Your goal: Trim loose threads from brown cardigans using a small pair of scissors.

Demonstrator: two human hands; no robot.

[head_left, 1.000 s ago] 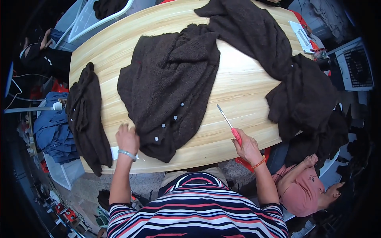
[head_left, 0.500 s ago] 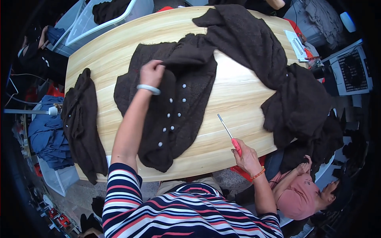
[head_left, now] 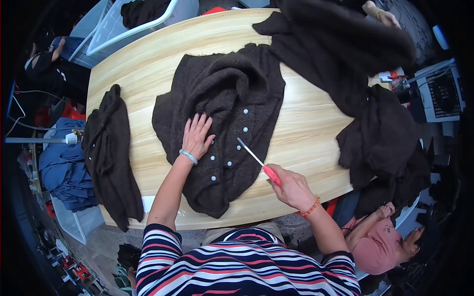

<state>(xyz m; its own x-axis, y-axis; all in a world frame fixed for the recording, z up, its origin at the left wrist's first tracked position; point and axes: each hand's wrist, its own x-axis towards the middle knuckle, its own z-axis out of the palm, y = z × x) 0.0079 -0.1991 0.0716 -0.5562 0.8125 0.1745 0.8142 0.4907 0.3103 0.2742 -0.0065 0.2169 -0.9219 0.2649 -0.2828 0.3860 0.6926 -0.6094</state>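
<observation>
A dark brown knitted cardigan (head_left: 197, 93) with several silvery buttons lies spread on the wooden table in front of me. My left hand (head_left: 198, 135) rests flat on it, fingers extended, beside the left button row. In my right hand (head_left: 292, 187) is a slim red-handled tool (head_left: 256, 160) with a straight metal shaft, much like a screwdriver. Its tip points up and left, over or against the garment near the right button row; contact cannot be made out. The cardigan's upper part is bunched into folds.
Another dark garment (head_left: 107, 153) lies along the table's left edge. More dark knitwear (head_left: 377, 128) is heaped at the right. At the far right, a co-worker's hand (head_left: 382, 15) is beside a blurred garment. A person in pink (head_left: 373, 244) sits at lower right. Plastic bins (head_left: 133, 34) stand beyond.
My left hand has let go of the raised garment flap and come down flat on the cardigan. My right hand has moved the tool left and up to the buttons. The far garment has been lifted.
</observation>
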